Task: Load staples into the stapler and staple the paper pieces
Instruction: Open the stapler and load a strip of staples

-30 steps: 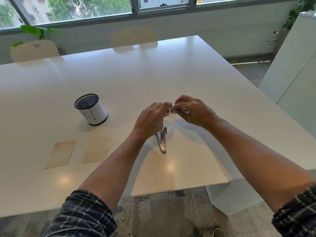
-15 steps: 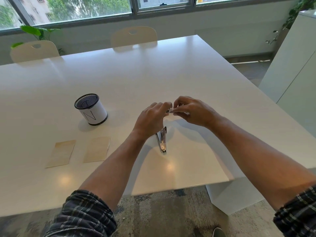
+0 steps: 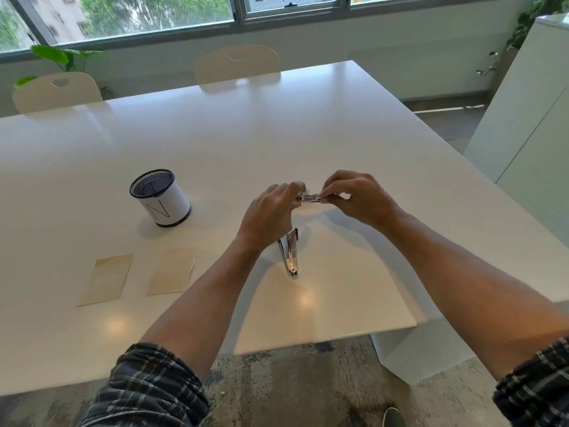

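A silver stapler (image 3: 291, 257) is hinged open on the white table (image 3: 308, 124). One arm lies toward me and its far end is hidden under my left hand (image 3: 268, 214), which grips the raised part. My right hand (image 3: 357, 198) pinches a short silvery strip of staples (image 3: 309, 197). The strip spans the gap between the fingertips of both hands, above the table. Two tan paper pieces (image 3: 106, 278) (image 3: 172, 271) lie flat side by side to the left of the stapler, untouched.
A white cup with a black mesh rim (image 3: 160, 197) stands left of my hands, beyond the papers. Two pale chairs (image 3: 237, 64) sit at the far edge. A white cabinet (image 3: 529, 118) stands to the right. The table's near edge is close below the stapler.
My right hand has drawn slightly to the right, so more of the silvery strip shows between the two hands. The stapler's lower arm and the papers have not moved.
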`<state>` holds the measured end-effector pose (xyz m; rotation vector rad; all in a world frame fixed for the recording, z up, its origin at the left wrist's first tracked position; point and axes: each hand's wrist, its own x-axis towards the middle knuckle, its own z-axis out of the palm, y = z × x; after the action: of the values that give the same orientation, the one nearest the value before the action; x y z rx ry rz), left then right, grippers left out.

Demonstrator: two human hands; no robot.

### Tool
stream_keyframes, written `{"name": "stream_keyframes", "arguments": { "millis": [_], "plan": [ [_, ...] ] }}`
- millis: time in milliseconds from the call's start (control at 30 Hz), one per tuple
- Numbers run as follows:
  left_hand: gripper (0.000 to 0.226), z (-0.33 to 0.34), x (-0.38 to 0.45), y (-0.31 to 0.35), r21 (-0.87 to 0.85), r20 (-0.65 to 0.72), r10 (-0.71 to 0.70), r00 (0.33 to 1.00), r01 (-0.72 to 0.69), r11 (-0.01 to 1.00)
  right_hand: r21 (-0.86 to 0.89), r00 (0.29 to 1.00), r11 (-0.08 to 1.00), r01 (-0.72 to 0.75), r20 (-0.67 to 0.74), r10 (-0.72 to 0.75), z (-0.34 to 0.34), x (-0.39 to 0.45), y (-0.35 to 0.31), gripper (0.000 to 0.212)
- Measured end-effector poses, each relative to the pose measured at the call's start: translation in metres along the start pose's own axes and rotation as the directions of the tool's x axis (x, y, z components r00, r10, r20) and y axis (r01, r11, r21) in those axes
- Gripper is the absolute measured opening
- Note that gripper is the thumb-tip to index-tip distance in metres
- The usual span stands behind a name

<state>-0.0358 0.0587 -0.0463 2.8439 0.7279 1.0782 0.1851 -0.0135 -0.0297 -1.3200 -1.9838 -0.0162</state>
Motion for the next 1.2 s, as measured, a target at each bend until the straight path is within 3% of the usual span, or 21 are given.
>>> {"name": "stream_keyframes", "arguments": {
  "millis": [233,667,900,1200],
  "plan": [
    [0.044,0.0004,0.0002,-0.0007,-0.019,-0.003,-0.022,1.0,0.022,1.0,-0.01,1.0,1.0,-0.026,0.014,0.026,-0.0015,-0.0035,0.0047,0.01],
    [0.039,0.0034,0.0005,-0.002,-0.044,-0.02,-0.042,0.999,0.041,0.998,0.036,0.983,0.989,-0.145,-0.107,0.148,-0.0017,-0.0084,0.0045,0.007],
    [0.04,0.0045,0.0008,-0.0003,-0.04,-0.017,-0.019,1.0,0.018,0.999,0.007,0.996,0.996,-0.086,-0.028,0.086,-0.0001,-0.008,0.0063,0.013],
    [0.039,0.0047,0.0014,0.0017,-0.033,0.011,-0.029,1.0,0.03,0.999,0.016,0.987,0.987,-0.159,-0.001,0.159,0.0017,-0.0052,0.0067,0.011]
  ]
}}
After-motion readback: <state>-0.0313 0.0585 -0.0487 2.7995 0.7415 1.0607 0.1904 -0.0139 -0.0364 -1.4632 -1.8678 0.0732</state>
